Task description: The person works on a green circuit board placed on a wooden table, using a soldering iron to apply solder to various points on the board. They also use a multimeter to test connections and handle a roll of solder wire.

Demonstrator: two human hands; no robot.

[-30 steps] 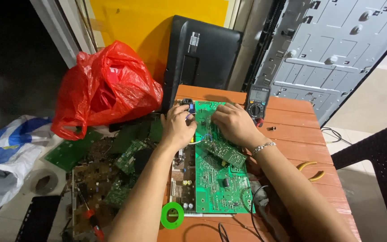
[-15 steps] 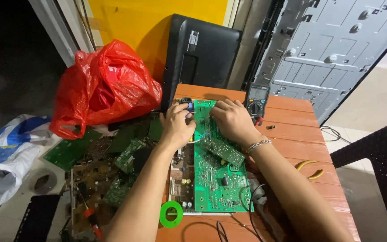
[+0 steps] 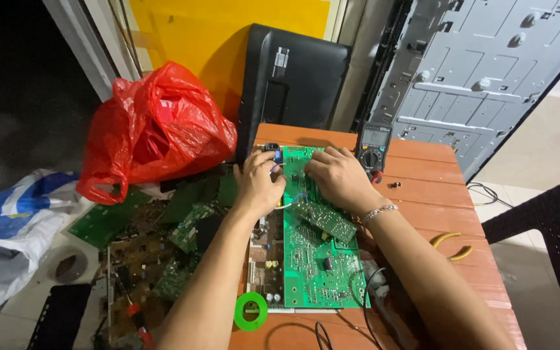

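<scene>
A circuit board (image 3: 315, 259) lies on the tabletop (image 3: 435, 194), a multimeter (image 3: 373, 146) behind it, pliers (image 3: 452, 245) to its right, a tape roll (image 3: 251, 312) at its front-left corner.

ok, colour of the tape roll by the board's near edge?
Bright green roll, on the wooden table; head view shows it.

green circuit board (image 3: 319, 259) | lying flat on wooden table | far end under both hands
</scene>
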